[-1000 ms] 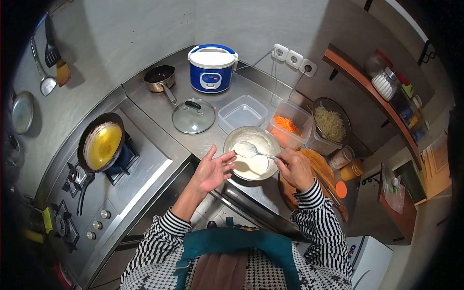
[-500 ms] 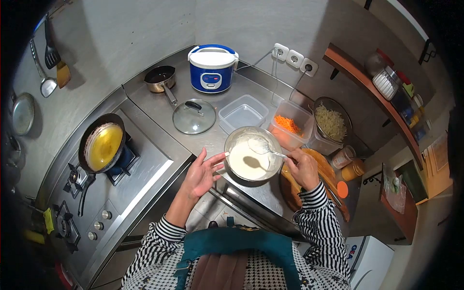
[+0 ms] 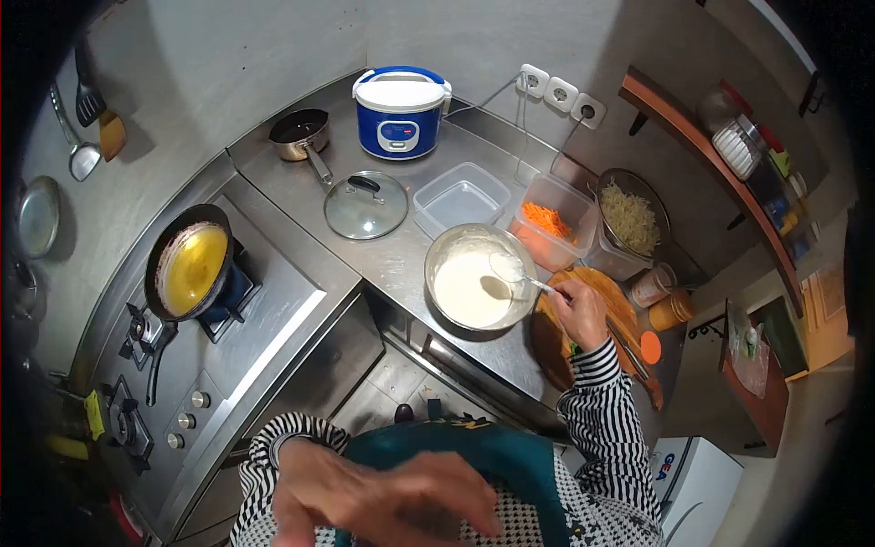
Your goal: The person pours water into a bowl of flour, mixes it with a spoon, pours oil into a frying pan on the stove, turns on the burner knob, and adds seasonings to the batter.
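Note:
A metal bowl [image 3: 440,310] with creamy white batter stands at the counter's front edge. My right hand [image 3: 581,314] is closed on the handle of a spoon [image 3: 509,267], whose head is at the batter on the bowl's right side. Away from the bowl, my left hand [image 3: 383,497] is raised close to the camera, in front of my chest, blurred, with its fingers apart and nothing in them. Right of the bowl lies a round wooden board [image 3: 553,351], partly under my right forearm.
A pan [image 3: 193,264] with yellow liquid sits on the stove at left. Behind the bowl are a glass lid [image 3: 366,208], a clear container [image 3: 462,196], a tub of shredded carrot [image 3: 547,223] and a rice cooker [image 3: 399,118]. Jars [image 3: 672,312] stand at right.
My left hand has left the bowl's side and come back toward my body. The spoon has gone from above the bowl down to the batter, still in my right hand.

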Demonstrator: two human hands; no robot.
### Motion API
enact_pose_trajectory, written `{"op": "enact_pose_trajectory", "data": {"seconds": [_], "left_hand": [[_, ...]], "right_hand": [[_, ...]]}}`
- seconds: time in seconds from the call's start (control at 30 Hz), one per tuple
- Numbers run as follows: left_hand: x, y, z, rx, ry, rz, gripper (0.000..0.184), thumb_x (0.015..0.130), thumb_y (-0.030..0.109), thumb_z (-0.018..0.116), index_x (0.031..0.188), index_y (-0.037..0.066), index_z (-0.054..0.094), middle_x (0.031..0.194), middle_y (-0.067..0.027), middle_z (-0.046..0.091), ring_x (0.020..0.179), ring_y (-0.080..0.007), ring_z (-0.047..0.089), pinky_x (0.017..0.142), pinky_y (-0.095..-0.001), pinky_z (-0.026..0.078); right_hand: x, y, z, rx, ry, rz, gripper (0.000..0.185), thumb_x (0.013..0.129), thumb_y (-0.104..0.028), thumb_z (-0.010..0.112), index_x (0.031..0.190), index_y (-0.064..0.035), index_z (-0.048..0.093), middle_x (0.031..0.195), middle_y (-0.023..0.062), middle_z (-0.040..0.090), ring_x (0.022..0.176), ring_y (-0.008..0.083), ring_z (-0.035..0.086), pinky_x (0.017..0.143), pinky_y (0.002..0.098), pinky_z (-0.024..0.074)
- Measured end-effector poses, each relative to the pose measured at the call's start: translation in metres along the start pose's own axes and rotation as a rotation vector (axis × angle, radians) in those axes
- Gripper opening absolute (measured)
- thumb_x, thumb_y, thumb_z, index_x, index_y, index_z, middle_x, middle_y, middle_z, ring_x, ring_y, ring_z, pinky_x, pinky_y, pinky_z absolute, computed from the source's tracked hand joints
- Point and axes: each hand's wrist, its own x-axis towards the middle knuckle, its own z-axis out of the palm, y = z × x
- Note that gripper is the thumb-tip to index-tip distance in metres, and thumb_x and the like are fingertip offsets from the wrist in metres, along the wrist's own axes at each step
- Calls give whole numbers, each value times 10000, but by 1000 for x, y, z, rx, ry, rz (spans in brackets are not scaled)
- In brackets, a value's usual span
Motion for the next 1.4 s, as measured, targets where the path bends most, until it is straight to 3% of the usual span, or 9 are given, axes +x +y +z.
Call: {"op": "enact_pose_trajectory", "data": {"seconds": [0.13, 0.2, 0.27, 0.43, 0.63, 1.0, 1.13, 1.3, 1.4], "left_hand": [[24, 9, 12, -129, -40, 32, 945, 768, 732, 231, 977, -112, 600, 1126, -322, 408, 990, -389, 340, 786, -521, 221], [13, 16, 8, -132, -136, -94, 864, 773, 709, 303, 1082, -45, 589, 1202, -349, 403, 1176, -461, 257, 919, -586, 39], [-1, 7, 2, 141, -110, -80, 852, 800, 676, 265, 1189, -58, 453, 1252, -329, 346, 1210, -418, 271, 980, -528, 117], [-42, -12, -52, 1005, 204, -489, 625, 858, 389, 476, 1314, -11, 323, 1321, -206, 356, 1279, -289, 267, 1039, -380, 176], [-110, -131, -135, 852, 1091, -670, 662, 819, 164, 577, 1364, 50, 218, 1329, -228, 340, 1247, -296, 326, 1005, -350, 267], [-133, -247, -184, 624, 1354, -503, 841, 617, -193, 280, 1386, 103, 111, 1251, -248, 422, 1090, -245, 494, 872, -260, 400], [-122, -230, -179, 769, 1308, -632, 837, 617, -182, 290, 1387, 97, 115, 1177, -255, 495, 1030, -242, 541, 846, -255, 410], [-120, -230, -185, 812, 1302, -667, 796, 637, -123, 339, 1377, 85, 133, 1130, -231, 542, 980, -282, 566, 844, -299, 395], [-128, -234, -190, 778, 1339, -621, 807, 634, -122, 343, 1379, 94, 121, 1123, -229, 548, 961, -284, 570, 847, -300, 391]], "right_hand": [[2, -6, 2, -37, 6, -30, 161, 736, -177, 589, 746, -20, 624, 711, 158, 590, 673, 327, 577, 601, 406, 440], [2, -5, 6, -40, 4, -45, 152, 733, -169, 593, 719, -17, 607, 704, 161, 577, 669, 328, 571, 592, 419, 430], [5, -5, 6, -104, 4, -90, 132, 712, -146, 593, 717, -15, 590, 711, 156, 565, 668, 331, 564, 586, 417, 431], [25, -2, -1, -376, -39, -413, 90, 690, -107, 555, 725, -25, 567, 732, 129, 555, 654, 289, 569, 562, 371, 450], [61, -31, 5, -677, -71, -668, 103, 723, -116, 503, 725, -53, 585, 739, 94, 583, 643, 214, 596, 516, 313, 473], [20, -76, 49, -629, -433, -854, 137, 753, -133, 486, 771, -32, 576, 723, 104, 590, 570, 217, 611, 476, 307, 490], [35, -38, 18, -672, -664, -761, 141, 748, -125, 488, 786, -25, 580, 729, 102, 595, 615, 207, 615, 524, 326, 500], [52, -36, 96, -537, -259, -613, 139, 731, -121, 511, 753, -24, 608, 732, 109, 611, 670, 230, 621, 562, 312, 503], [22, -90, 65, -496, -486, -624, 118, 720, -86, 524, 767, -9, 598, 738, 152, 614, 684, 245, 626, 587, 325, 517]]}}
